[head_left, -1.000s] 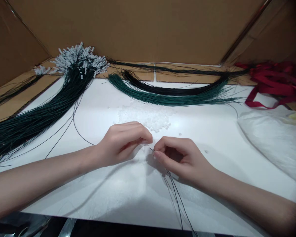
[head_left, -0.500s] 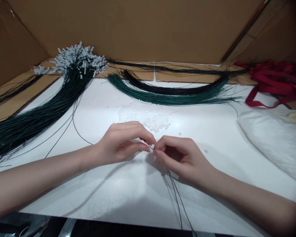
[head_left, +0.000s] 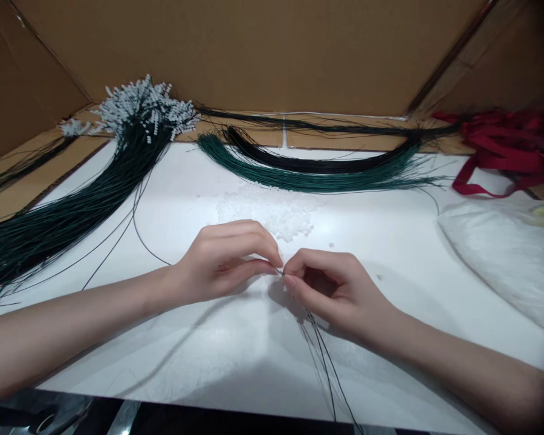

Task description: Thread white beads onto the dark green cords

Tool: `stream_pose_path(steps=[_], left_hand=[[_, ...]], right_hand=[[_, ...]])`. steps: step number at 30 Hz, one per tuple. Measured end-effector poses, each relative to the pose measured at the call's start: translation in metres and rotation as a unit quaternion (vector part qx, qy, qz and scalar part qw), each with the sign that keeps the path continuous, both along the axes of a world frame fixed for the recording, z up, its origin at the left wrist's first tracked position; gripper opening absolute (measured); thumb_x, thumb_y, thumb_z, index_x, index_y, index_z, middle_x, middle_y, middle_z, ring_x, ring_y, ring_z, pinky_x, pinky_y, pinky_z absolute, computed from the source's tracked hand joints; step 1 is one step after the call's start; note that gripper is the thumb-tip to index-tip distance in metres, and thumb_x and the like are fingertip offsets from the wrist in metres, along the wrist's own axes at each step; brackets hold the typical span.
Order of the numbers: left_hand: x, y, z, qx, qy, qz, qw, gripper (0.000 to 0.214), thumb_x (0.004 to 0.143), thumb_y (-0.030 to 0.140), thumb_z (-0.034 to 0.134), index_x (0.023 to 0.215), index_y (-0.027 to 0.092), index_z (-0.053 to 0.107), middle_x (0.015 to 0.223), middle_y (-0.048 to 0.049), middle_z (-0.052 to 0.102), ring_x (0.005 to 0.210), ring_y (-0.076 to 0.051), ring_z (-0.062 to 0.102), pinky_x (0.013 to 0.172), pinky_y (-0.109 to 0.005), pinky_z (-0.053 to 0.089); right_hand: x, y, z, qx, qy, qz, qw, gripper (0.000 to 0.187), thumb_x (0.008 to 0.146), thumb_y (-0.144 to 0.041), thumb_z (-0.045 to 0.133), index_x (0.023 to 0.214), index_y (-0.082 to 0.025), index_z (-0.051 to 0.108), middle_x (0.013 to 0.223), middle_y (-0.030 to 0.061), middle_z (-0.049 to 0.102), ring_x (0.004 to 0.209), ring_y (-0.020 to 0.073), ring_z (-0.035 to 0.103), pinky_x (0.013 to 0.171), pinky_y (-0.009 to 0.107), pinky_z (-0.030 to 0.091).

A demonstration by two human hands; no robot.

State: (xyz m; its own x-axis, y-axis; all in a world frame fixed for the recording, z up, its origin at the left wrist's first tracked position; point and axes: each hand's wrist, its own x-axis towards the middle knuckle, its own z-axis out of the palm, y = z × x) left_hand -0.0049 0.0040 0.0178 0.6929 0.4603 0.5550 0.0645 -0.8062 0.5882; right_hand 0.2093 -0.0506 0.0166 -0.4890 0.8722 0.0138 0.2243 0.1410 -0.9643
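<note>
My right hand (head_left: 344,290) pinches a thin dark wire (head_left: 316,333) between thumb and fingertips. Below that hand the strands run down to the front edge of the white board. Just to the left, my left hand (head_left: 236,260) closes its thumb and forefinger at the short wire end that pokes out between both hands. Any small bead there is too hidden to make out. Beyond the fingers lies a loose pile of small white beads (head_left: 285,223) on the white board (head_left: 208,362).
At left lies a large bundle of dark green wires (head_left: 95,187) with white beaded tips (head_left: 145,109). Green wires (head_left: 299,181) and black wires (head_left: 317,164) curve along the back. Red ribbon (head_left: 503,157) and a clear plastic bag (head_left: 508,254) lie right. Cardboard walls (head_left: 254,54) enclose the back.
My left fingertips have shifted very slightly left and up, off the right fingertips, so a short bit of wire shows between. The right hand stays in place.
</note>
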Motion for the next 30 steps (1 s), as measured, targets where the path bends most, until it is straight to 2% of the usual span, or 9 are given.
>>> stream_pose_path(steps=[6,9,13,30], left_hand=[[-0.0007,-0.0014,-0.0004,0.001,0.004,-0.010,1.000,0.011,0.090,0.007,0.061,0.092,0.016,0.067,0.086,-0.0067,0.073,0.079,-0.014,0.068,0.070,-0.024,0.057],[-0.0019,-0.0010,-0.0022,-0.007,-0.002,-0.002,1.000,0.008,0.088,0.011,0.066,0.094,0.016,0.066,0.085,-0.0056,0.073,0.076,-0.014,0.068,0.067,-0.023,0.057],[-0.0015,-0.0011,-0.0030,-0.020,-0.013,0.006,1.000,0.014,0.087,0.017,0.071,0.099,0.017,0.065,0.084,-0.0041,0.073,0.074,-0.012,0.067,0.068,-0.022,0.057],[-0.0034,-0.0024,-0.0053,-0.061,-0.027,0.000,0.998,0.023,0.083,0.013,0.075,0.103,0.016,0.065,0.088,-0.0059,0.072,0.076,-0.014,0.068,0.068,-0.023,0.059]], right_hand=[[0.0006,-0.0012,0.0002,-0.003,-0.001,-0.001,1.000,0.015,0.095,-0.019,0.054,0.080,-0.016,0.058,0.062,-0.0034,0.052,0.055,0.0078,0.047,0.050,0.020,0.038],[0.0003,-0.0007,-0.0003,-0.005,-0.003,-0.001,1.000,0.017,0.095,-0.020,0.053,0.080,-0.016,0.058,0.062,-0.0031,0.052,0.055,0.0079,0.047,0.050,0.020,0.037],[-0.0007,0.0003,-0.0012,0.000,-0.002,0.000,1.000,0.017,0.095,-0.021,0.054,0.080,-0.016,0.057,0.063,-0.0031,0.052,0.056,0.0077,0.045,0.050,0.020,0.036],[-0.0005,-0.0001,-0.0006,0.017,-0.011,0.003,1.000,0.015,0.093,-0.017,0.054,0.079,-0.016,0.058,0.063,-0.0037,0.049,0.055,0.0072,0.044,0.050,0.020,0.036]])
